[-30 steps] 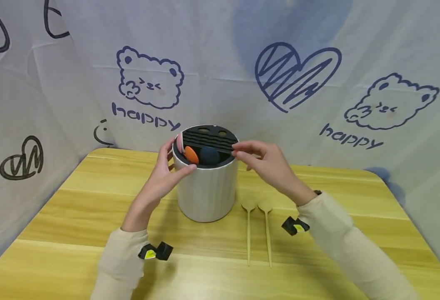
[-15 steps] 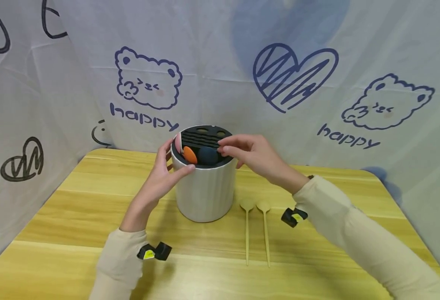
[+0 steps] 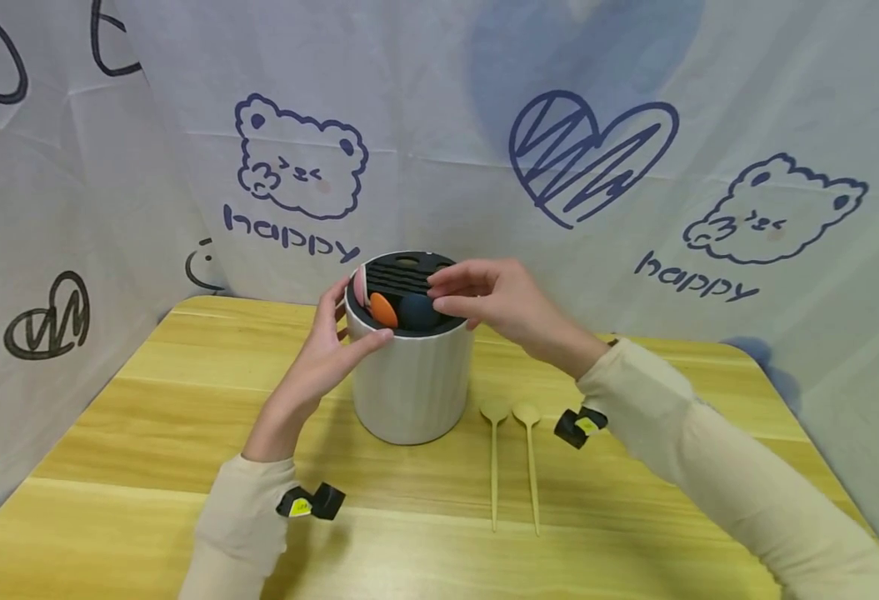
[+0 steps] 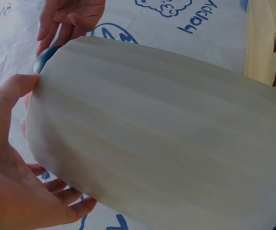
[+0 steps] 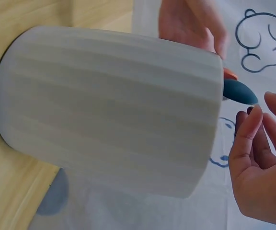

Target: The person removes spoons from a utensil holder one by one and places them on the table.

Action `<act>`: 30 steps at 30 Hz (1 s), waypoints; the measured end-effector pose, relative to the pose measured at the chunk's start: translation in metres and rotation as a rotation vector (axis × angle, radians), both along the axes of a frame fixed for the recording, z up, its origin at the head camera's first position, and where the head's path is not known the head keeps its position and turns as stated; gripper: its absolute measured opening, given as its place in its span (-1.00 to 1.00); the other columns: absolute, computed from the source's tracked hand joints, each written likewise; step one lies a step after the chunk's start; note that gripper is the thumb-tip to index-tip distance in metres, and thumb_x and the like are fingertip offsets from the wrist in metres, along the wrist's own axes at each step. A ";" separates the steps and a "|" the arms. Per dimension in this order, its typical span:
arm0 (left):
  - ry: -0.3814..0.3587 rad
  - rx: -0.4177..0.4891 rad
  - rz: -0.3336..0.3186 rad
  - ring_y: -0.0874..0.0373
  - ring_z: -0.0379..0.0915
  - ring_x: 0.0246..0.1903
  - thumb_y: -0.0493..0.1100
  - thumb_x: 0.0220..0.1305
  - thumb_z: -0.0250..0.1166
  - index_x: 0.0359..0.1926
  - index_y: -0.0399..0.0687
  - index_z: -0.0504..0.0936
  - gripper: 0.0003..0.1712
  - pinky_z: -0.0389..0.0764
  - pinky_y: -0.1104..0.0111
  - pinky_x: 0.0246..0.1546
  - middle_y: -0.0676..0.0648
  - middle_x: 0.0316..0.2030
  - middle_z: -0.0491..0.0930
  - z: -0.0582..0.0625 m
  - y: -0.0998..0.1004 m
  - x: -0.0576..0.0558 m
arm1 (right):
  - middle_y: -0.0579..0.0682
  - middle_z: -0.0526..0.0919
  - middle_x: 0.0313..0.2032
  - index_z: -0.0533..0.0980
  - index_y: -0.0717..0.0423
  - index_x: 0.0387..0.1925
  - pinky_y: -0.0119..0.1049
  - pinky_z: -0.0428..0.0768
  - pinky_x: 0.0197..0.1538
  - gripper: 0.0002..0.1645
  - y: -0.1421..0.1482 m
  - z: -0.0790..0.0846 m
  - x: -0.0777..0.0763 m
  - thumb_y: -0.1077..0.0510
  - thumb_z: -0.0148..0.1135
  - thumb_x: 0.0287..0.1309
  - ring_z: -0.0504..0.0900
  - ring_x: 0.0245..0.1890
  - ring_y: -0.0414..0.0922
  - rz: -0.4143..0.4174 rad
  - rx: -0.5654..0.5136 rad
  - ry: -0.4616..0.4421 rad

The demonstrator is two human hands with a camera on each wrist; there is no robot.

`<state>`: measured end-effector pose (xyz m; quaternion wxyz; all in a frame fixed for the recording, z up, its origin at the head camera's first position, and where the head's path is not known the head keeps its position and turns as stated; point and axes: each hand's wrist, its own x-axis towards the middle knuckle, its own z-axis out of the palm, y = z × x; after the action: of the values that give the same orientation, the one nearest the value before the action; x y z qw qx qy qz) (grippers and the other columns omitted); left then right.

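A white ribbed utensil holder (image 3: 412, 392) with a black slotted insert (image 3: 409, 275) stands upright on the table. My left hand (image 3: 322, 342) grips its left side, thumb at the front rim and fingers round the far side. In the front opening sit a dark blue rounded utensil head (image 3: 418, 312), an orange one (image 3: 383, 310) and a pink one (image 3: 360, 286). My right hand (image 3: 495, 300) hovers at the right rim, its fingertips beside the blue head (image 5: 240, 92). In the right wrist view thumb and fingers stand apart; whether a fingertip touches the blue head I cannot tell.
Two pale yellow spoons, one on the left (image 3: 495, 458) and one on the right (image 3: 532, 458), lie side by side on the wooden table (image 3: 147, 467), right of the holder. Behind hangs a white printed cloth (image 3: 439, 192).
My right hand has moved left from the holder's right rim to the blue utensil head. My left hand and the holder have stayed in place.
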<state>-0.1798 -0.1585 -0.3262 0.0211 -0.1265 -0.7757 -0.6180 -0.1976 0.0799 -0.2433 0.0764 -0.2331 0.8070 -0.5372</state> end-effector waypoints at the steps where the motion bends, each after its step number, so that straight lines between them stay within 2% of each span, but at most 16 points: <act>1: -0.002 0.000 0.000 -0.04 -0.21 0.42 -0.05 0.25 0.28 0.51 -0.02 -0.19 0.02 -0.03 -0.01 0.36 -0.10 0.47 -0.16 0.000 0.000 0.000 | 0.05 0.69 -0.11 0.58 0.24 0.06 -0.13 0.59 -0.28 -0.59 -0.001 -0.001 0.000 0.23 0.32 0.17 0.62 -0.18 -0.08 -0.001 0.006 -0.005; 3: -0.004 0.001 -0.001 -0.04 -0.21 0.42 -0.04 0.25 0.28 0.51 -0.03 -0.19 0.02 -0.03 0.00 0.36 -0.11 0.47 -0.17 0.000 0.000 0.000 | 0.05 0.69 -0.12 0.58 0.23 0.05 -0.06 0.59 -0.26 -0.59 -0.004 -0.002 -0.001 0.23 0.33 0.14 0.63 -0.19 -0.09 -0.006 0.015 -0.010; 14: 0.004 -0.002 0.000 -0.06 -0.21 0.43 -0.03 0.25 0.28 0.51 -0.04 -0.18 0.02 -0.03 -0.02 0.36 -0.11 0.48 -0.17 -0.002 0.000 0.000 | 0.11 0.66 -0.23 0.59 0.27 -0.08 0.00 0.61 -0.28 -0.67 -0.010 -0.011 -0.002 0.30 0.37 0.07 0.61 -0.31 -0.06 -0.037 0.048 -0.016; 21: 0.003 0.001 0.003 -0.04 -0.20 0.43 -0.03 0.24 0.29 0.51 -0.07 -0.20 0.04 -0.02 0.00 0.37 -0.11 0.48 -0.18 -0.002 0.000 -0.001 | 0.11 0.65 -0.27 0.56 0.30 -0.16 -0.14 0.63 -0.39 -0.75 -0.012 -0.014 -0.001 0.34 0.35 0.09 0.60 -0.35 -0.06 -0.022 0.071 0.001; 30: -0.001 0.006 0.000 -0.02 -0.22 0.43 -0.02 0.25 0.28 0.51 0.00 -0.20 0.04 -0.04 0.01 0.37 -0.11 0.48 -0.19 -0.002 -0.001 0.000 | 0.15 0.63 -0.26 0.52 0.33 -0.13 -0.23 0.65 -0.35 -0.74 -0.013 -0.012 0.000 0.35 0.31 0.12 0.62 -0.32 -0.06 -0.030 0.041 0.036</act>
<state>-0.1798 -0.1600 -0.3286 0.0215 -0.1261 -0.7738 -0.6204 -0.1979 0.0668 -0.2553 0.0584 -0.2288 0.8225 -0.5174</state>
